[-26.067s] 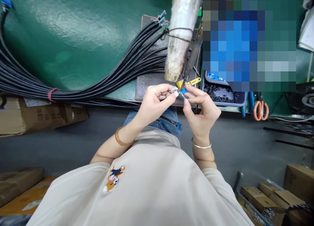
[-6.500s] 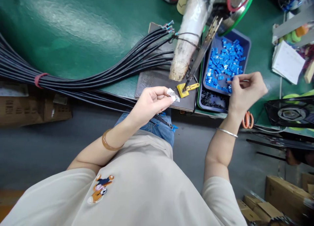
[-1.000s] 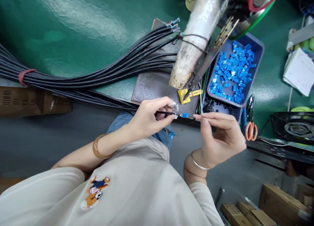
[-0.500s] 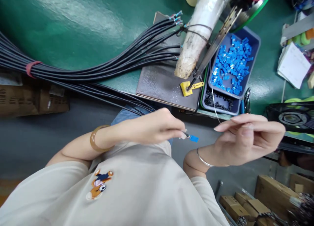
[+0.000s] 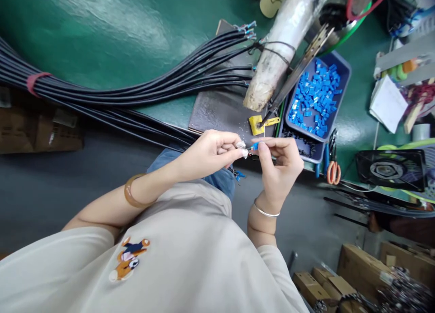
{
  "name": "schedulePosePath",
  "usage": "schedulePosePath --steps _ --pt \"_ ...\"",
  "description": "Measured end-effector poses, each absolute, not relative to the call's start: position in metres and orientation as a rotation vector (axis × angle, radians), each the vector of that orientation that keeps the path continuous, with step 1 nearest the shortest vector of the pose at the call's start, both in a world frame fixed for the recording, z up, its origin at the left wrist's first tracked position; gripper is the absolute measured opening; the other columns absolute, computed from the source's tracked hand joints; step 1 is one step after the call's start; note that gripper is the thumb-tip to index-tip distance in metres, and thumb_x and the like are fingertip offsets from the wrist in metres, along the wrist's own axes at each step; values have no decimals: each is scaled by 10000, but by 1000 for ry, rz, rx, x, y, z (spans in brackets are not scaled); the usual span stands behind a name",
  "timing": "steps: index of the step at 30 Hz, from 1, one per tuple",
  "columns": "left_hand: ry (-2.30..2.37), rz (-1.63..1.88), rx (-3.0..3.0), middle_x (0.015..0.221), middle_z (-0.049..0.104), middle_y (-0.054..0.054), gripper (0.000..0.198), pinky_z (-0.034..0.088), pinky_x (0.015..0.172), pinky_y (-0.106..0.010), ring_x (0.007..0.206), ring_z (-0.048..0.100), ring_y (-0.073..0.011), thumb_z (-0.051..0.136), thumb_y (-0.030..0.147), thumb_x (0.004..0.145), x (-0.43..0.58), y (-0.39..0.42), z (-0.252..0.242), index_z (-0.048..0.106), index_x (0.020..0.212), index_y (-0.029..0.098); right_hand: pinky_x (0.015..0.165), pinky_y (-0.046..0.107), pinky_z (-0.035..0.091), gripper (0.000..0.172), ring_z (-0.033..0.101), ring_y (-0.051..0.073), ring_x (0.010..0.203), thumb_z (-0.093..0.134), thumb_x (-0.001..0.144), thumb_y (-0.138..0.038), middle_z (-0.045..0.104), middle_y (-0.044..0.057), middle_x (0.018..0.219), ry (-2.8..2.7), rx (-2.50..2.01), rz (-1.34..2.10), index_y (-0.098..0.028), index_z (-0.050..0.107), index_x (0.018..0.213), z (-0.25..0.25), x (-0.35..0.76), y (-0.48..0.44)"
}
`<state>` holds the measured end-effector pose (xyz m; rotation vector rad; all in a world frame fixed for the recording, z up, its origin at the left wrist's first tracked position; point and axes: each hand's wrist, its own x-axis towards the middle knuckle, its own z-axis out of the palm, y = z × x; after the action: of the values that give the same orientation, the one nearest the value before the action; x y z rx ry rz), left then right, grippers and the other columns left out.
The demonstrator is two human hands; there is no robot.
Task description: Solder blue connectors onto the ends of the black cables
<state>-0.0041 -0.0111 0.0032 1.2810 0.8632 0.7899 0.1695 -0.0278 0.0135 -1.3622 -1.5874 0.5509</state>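
Cables [image 5: 142, 88] lie on the surface [image 5: 102, 36] left of the mat [image 5: 214, 115]; the tray [image 5: 345, 70] sits right of the mat, with scissors [image 5: 333, 172] before the tray.

Both bare forearms reach forward from the torso and meet in front of the body. The left grip [image 5: 210, 152] comes in from the left, knuckles up and wrist nearly straight, thumb and forefinger pinched together with the fingertips [image 5: 242, 152] pointing right. The right grip [image 5: 280, 165] rises from a sharply bent elbow, palm turned toward the body, fingers curled, its thumb and forefinger closed just beside the left one's tips.
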Motion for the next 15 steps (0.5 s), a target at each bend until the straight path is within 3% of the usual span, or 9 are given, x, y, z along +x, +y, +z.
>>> schedulePosePath --steps 6,11,15 --pt "971 1032 1593 618 587 18 128 356 530 -183 555 452 -60 602 218 851 5 -10 5 657 778 128 564 191 558 106 669 64 604 651 865 -212 645 -53 795 -1503 -1278 669 -196 551 835 6 181 -26" --pt "824 792 1308 481 499 31 288 319 446 -169 438 396 -39 550 207 872 2 4 10 542 595 130 630 243 576 101 688 105 708 642 868 -218 656 -30 774 -1605 -1314 542 -197 568 803 5 183 -31" --pt "813 742 1212 476 507 31 249 292 423 -159 411 362 -24 561 197 863 0 9 9 581 628 115 528 203 517 62 645 73 555 611 897 -252 668 -49 716 -1537 -1425 491 -200 617 864 10 181 -36"
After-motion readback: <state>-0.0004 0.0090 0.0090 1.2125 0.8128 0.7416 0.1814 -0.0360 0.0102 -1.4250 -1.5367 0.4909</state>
